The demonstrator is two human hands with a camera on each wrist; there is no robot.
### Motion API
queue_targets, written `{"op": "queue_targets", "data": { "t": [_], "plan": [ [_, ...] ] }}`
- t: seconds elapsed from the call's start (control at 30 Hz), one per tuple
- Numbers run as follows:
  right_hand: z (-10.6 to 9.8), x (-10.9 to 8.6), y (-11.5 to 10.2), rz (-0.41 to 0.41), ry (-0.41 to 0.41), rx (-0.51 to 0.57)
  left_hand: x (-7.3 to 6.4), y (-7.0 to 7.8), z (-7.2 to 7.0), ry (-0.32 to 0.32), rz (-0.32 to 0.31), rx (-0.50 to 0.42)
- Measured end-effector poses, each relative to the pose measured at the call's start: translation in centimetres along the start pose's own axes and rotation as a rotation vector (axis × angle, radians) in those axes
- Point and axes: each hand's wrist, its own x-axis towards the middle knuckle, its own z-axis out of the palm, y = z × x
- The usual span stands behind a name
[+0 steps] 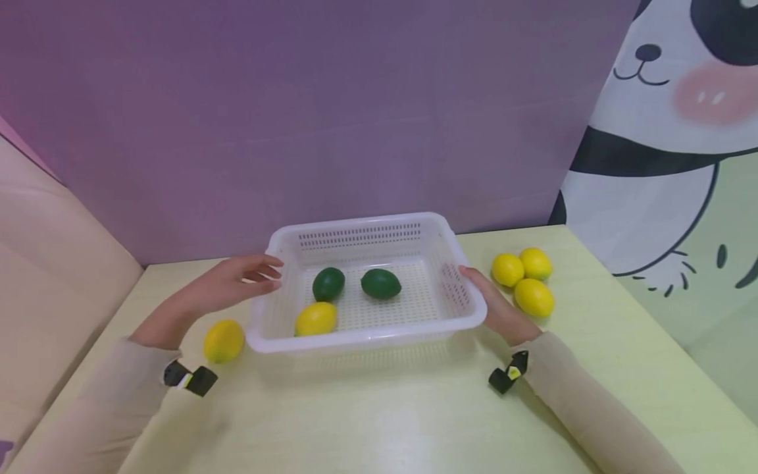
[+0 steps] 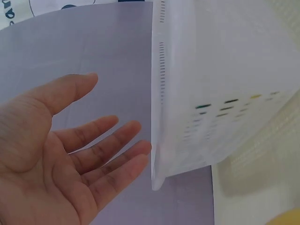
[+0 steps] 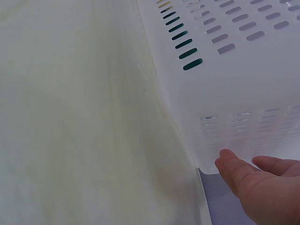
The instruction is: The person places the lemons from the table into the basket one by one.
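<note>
Inside basket [image 1: 450,243], two limes [image 1: 328,284], one lemon [image 1: 316,318]

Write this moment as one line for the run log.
left hand: open, beside basket | right hand: open, touching basket | inside: two limes, one lemon

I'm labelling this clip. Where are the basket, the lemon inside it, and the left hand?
basket [image 1: 361,340]: head view, near rim.
lemon in basket [image 1: 316,318]: head view, middle of the fruit.
left hand [image 1: 227,284]: head view, back of the hand.
</note>
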Motion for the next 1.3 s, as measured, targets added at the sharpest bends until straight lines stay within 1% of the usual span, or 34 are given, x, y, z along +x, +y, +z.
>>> {"op": "queue_targets", "data": {
  "t": [0.17, 0.33, 0.47, 0.57, 0.7, 0.9, 1.1, 1.3],
  "plan": [
    [0.0, 0.0, 0.1, 0.009, 0.004, 0.017, -0.8, -0.5, -0.3, 0.02, 0.004, -0.012],
    [0.0, 0.1, 0.2, 0.015, 0.011, 0.026, -1.7, -1.4, -0.5, 0.07, 0.016, -0.005],
    [-0.2, 0.0, 0.2, 0.014, 0.008, 0.028, -2.3, -2.0, -0.5, 0.1, 0.011, -0.004],
    [-0.2, 0.0, 0.2, 0.009, 0.005, 0.022, -2.6, -2.3, -0.4, 0.102, -0.01, 0.007],
    [-0.2, 0.1, 0.2, -0.009, -0.015, -0.006, -3.0, -2.8, -0.2, 0.113, -0.022, 0.032],
    [-0.2, 0.3, 0.2, -0.007, -0.02, -0.028, -3.4, -3.5, 0.2, 0.135, -0.013, 0.066],
    [-0.2, 0.2, 0.1, -0.003, -0.023, -0.012, -4.0, -4.5, 0.8, 0.137, 0.002, 0.128],
    [-0.1, 0.2, 0.2, 0.001, -0.016, 0.008, -4.4, -5.6, 1.1, 0.149, 0.006, 0.152]
  ]
}}
